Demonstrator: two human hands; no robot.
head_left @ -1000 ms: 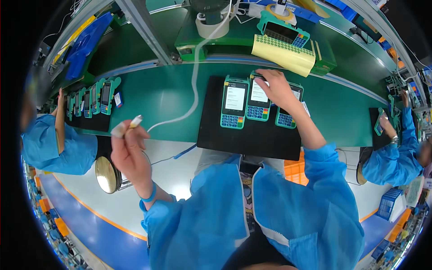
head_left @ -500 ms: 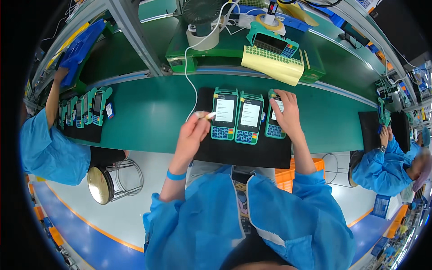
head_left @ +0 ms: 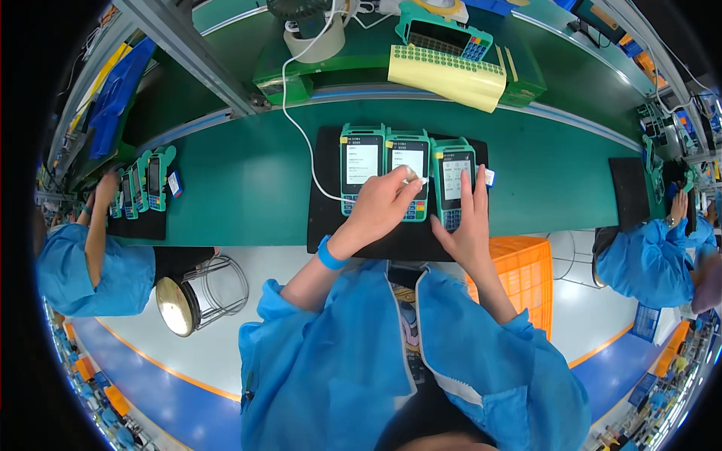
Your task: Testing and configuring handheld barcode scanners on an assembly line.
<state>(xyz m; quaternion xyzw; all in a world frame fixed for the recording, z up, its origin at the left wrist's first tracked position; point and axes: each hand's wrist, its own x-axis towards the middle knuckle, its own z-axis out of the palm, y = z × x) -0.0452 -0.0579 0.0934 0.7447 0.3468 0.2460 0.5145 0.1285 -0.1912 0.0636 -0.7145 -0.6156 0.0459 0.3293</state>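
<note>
Three teal handheld payment terminals lie side by side on a black mat point(head_left: 321, 225): the left terminal point(head_left: 362, 161), the middle terminal point(head_left: 407, 152) and the right terminal point(head_left: 453, 180). Their screens are lit. My left hand point(head_left: 380, 203) is closed in a pinch on the white plug of a charging cable point(head_left: 299, 135), over the middle terminal and with its tip near the right one. Spread over the right terminal is my right hand point(head_left: 468, 225), its fingers stretched along the screen and right side, its thumb by the lower left corner. My left hand hides part of the middle keypad.
A green shelf holds a fan point(head_left: 301, 11), a tape roll point(head_left: 320, 46), a yellow sticker sheet point(head_left: 447, 77) and another terminal point(head_left: 444, 36). An orange crate point(head_left: 519, 274) stands below the bench edge. Co-workers in blue sit at both sides; more terminals point(head_left: 156, 180) stand at left.
My left hand has brought the cable plug rightward, across the middle terminal. My right hand has slid down the right terminal, which now sits tilted with a menu of icons showing. The view has shifted.
</note>
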